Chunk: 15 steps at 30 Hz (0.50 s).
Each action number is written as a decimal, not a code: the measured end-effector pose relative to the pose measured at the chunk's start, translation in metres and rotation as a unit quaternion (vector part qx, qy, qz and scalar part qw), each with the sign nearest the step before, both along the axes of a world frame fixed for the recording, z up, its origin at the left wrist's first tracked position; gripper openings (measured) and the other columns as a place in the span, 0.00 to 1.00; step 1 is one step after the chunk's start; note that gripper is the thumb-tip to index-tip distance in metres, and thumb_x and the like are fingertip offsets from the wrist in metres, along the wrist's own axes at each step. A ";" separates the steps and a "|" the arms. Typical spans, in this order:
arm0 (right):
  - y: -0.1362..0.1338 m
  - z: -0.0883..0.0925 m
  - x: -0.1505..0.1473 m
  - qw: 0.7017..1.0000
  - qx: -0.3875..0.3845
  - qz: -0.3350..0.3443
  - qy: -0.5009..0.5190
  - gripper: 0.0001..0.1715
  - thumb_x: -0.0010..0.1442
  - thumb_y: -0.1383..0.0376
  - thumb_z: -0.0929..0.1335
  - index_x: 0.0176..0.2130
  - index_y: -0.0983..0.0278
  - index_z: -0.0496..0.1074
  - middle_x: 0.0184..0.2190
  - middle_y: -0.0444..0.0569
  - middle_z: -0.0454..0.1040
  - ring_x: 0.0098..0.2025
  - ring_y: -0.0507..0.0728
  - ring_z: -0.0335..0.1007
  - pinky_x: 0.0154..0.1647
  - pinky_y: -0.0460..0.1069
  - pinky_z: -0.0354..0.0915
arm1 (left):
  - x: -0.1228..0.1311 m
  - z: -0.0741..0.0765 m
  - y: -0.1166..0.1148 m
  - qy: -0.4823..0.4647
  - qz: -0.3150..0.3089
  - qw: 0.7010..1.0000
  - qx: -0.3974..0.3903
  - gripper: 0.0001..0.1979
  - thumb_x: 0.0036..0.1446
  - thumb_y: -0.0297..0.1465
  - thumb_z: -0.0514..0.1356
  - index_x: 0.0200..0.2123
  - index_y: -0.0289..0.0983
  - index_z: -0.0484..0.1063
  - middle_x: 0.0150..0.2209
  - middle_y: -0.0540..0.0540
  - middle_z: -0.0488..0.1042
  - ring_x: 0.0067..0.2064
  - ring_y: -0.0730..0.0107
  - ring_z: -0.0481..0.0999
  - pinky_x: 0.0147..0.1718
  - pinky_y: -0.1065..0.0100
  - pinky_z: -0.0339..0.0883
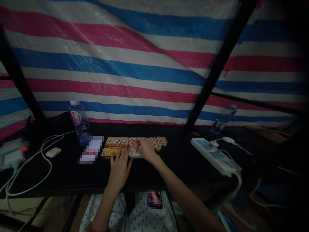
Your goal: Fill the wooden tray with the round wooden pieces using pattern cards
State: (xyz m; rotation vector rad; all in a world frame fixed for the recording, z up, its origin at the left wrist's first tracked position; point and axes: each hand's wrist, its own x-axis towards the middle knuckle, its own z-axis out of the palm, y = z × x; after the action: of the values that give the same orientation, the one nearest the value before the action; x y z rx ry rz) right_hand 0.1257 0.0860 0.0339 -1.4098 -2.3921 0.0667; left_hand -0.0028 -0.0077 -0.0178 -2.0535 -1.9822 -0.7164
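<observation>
A Chinese chess box with a yellow and red printed cover lies on the black table, and my left hand rests flat on its near part with the fingers spread. Just right of the cover is a white inner tray with some round chess pieces at its far side. My right hand is over this tray, its fingers pinched on a chess piece, partly hidden by the fingers. More round wooden pieces with painted characters sit in a group to the right of that hand.
A clear water bottle stands at the back left, beside a blurred-out flat item. Further left are a small white case and white cables. To the right lie a power strip and another bottle. Black posts flank the table.
</observation>
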 end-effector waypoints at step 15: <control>-0.004 0.004 0.021 0.996 0.026 -0.030 0.082 0.06 0.54 0.63 0.70 0.33 0.62 0.69 0.31 0.47 0.71 0.38 0.57 0.63 0.41 0.49 0.54 | 0.000 0.003 -0.001 -0.008 -0.001 1.000 -0.005 0.22 0.62 0.31 0.48 0.59 0.39 0.59 0.62 0.43 0.60 0.64 0.54 0.54 0.59 0.44 0.48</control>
State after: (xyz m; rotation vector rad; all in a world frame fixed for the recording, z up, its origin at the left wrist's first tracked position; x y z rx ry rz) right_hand 0.1467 0.0817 0.0376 -1.3964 -2.2015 0.1007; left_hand -0.0024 -0.0087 -0.0149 -2.0623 -1.9957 -0.7264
